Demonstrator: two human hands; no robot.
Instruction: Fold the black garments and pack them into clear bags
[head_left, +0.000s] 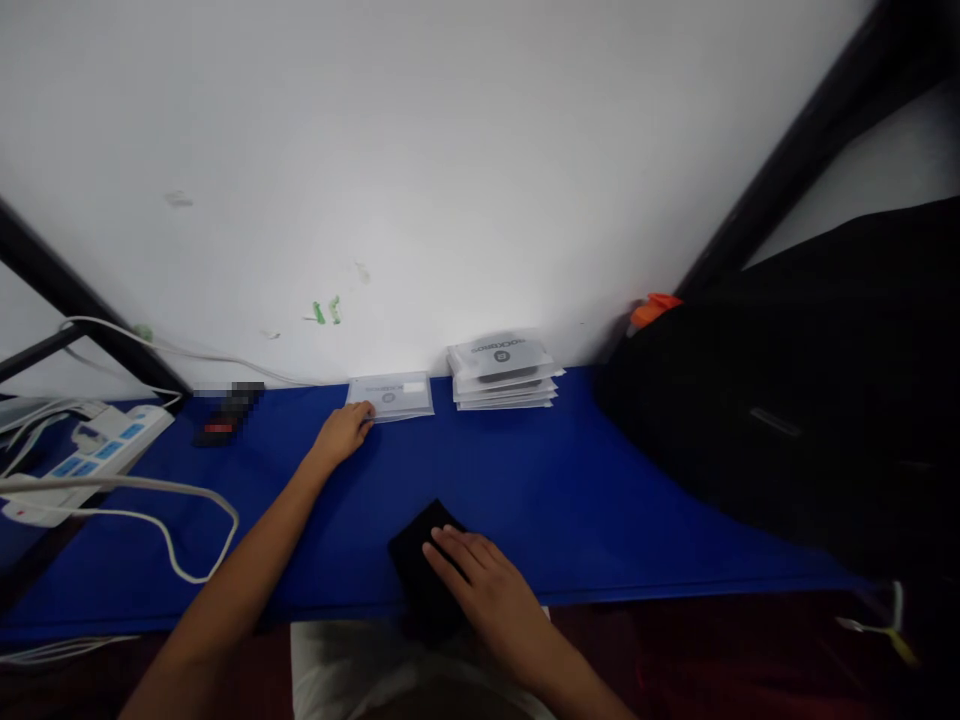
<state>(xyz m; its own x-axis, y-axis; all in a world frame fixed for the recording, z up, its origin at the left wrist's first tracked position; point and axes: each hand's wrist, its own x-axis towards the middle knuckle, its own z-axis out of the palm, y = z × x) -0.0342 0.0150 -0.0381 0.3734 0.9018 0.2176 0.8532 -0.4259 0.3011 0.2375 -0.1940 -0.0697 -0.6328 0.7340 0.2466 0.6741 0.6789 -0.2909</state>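
Observation:
My left hand [344, 433] reaches to the back of the blue table, its fingers closed over the left corner of a frosted plastic bag [397, 402] with dark print. That bag lies on the table against the wall. To its right stands a stack of similar frosted bags [501, 372], the top one printed with a logo. My right hand [484, 585] rests with fingers stretched out on a folded black cloth [420, 560] at the table's front edge. Part of the cloth is hidden under that hand and it hangs toward my lap.
A white power strip [112, 450] with loose cables lies at the left, near a blurred dark object [225, 418]. A large black cloth-like bulk [787, 420] covers the right side, with an orange item [655, 309] behind it. A white wall [480, 180] bounds the table's back.

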